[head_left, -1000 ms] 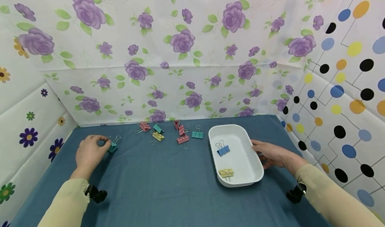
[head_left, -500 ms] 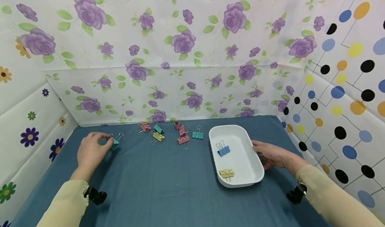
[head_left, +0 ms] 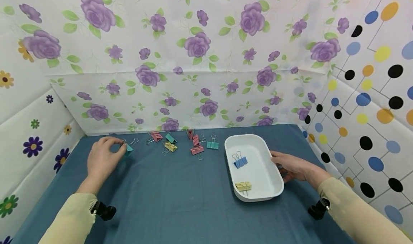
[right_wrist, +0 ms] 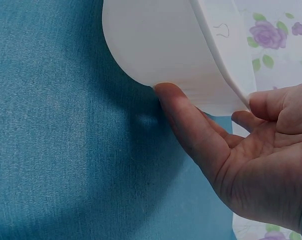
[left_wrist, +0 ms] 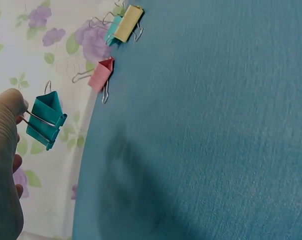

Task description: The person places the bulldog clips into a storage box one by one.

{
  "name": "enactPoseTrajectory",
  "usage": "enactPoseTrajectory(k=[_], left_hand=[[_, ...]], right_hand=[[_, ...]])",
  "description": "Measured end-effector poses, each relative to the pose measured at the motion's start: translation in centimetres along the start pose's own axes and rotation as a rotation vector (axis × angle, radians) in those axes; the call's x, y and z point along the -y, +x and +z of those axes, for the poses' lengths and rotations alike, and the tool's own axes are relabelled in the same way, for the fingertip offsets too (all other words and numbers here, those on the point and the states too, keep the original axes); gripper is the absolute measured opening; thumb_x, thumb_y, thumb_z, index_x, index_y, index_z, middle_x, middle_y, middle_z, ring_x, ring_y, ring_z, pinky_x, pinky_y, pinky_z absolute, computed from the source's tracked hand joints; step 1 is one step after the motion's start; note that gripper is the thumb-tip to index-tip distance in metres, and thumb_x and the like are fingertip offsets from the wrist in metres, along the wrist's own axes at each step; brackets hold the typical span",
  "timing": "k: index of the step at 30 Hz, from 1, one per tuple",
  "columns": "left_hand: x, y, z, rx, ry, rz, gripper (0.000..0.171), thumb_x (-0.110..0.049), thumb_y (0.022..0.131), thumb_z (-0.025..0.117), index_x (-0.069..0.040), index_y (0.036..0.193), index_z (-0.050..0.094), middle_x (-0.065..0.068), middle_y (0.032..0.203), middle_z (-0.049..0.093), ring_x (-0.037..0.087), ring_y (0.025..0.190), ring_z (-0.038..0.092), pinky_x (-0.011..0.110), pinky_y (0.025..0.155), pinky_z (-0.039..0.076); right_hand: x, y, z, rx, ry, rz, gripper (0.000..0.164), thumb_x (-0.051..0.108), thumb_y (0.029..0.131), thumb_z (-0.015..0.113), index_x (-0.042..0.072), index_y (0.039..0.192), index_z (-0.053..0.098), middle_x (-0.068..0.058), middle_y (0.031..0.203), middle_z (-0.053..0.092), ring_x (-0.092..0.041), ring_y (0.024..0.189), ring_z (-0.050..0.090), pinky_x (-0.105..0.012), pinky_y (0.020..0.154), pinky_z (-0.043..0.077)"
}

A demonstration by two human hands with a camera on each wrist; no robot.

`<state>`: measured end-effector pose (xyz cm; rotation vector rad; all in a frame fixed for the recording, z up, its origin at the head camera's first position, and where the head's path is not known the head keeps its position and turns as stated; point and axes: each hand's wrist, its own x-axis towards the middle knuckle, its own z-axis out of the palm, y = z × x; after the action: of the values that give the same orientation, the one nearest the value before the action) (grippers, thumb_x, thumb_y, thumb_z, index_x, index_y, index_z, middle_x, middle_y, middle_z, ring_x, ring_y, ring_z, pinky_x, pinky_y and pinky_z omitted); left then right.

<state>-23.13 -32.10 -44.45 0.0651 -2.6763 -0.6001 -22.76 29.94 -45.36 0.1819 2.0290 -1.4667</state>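
Observation:
My left hand (head_left: 104,158) pinches a teal binder clip (head_left: 129,150) by one wire handle, at the left of the table. In the left wrist view the same teal binder clip (left_wrist: 45,120) hangs from the thumb and fingertips, its other handle free. At the right, my right hand (head_left: 293,165) grips the side of a white plastic tray (head_left: 266,172). The right wrist view has one digit under the tray's lower edge and another at its rim. Inside the tray lie a blue binder clip (head_left: 240,162) and a yellow binder clip (head_left: 243,186).
Along the back of the blue cloth (head_left: 167,193) lie a pink clip (head_left: 156,136), a teal clip (head_left: 170,138), a yellow clip (head_left: 170,146), several pink clips (head_left: 196,150) and another teal clip (head_left: 212,145). A flowered sheet (head_left: 177,93) rises behind them.
The left hand has moved a little right and toward the back, carrying the teal binder clip. My right hand and the tray have stayed in place.

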Motion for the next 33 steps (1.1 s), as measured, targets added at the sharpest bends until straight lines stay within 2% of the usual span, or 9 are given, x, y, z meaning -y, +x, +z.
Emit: enactPoseTrajectory(k=[9,19,33], left_hand=[[-1.5,0.3,0.1,-0.036,-0.008,0.041,0.032,-0.043,0.089,0.057,-0.015,0.101,0.067,0.011,0.120,0.051,0.037,0.110,0.042,0.055,0.089,0.033],[-4.0,0.6,0.1,-0.065,-0.046,0.120,0.029,-0.041,0.088,0.060,-0.016,0.099,0.067,0.009,0.118,0.053,0.033,0.109,0.044,0.051,0.087,0.035],[-6.8,0.5,0.2,-0.085,-0.086,0.222,0.022,-0.033,0.086,0.065,-0.015,0.098,0.068,0.007,0.115,0.055,0.033,0.111,0.044,0.051,0.091,0.034]], right_hand=[[0.0,0.0,0.0,0.001,0.004,0.000,0.054,0.034,0.098,0.045,0.032,0.147,0.021,-0.016,0.134,0.043,-0.034,0.104,0.057,-0.052,0.070,0.052],[0.1,0.0,0.0,0.002,0.007,0.002,0.054,0.033,0.099,0.045,0.033,0.148,0.021,-0.015,0.134,0.043,-0.034,0.104,0.057,-0.052,0.070,0.052],[0.1,0.0,0.0,0.005,0.012,-0.001,0.054,0.033,0.099,0.045,0.032,0.147,0.022,-0.016,0.132,0.045,-0.034,0.101,0.058,-0.052,0.070,0.052]])
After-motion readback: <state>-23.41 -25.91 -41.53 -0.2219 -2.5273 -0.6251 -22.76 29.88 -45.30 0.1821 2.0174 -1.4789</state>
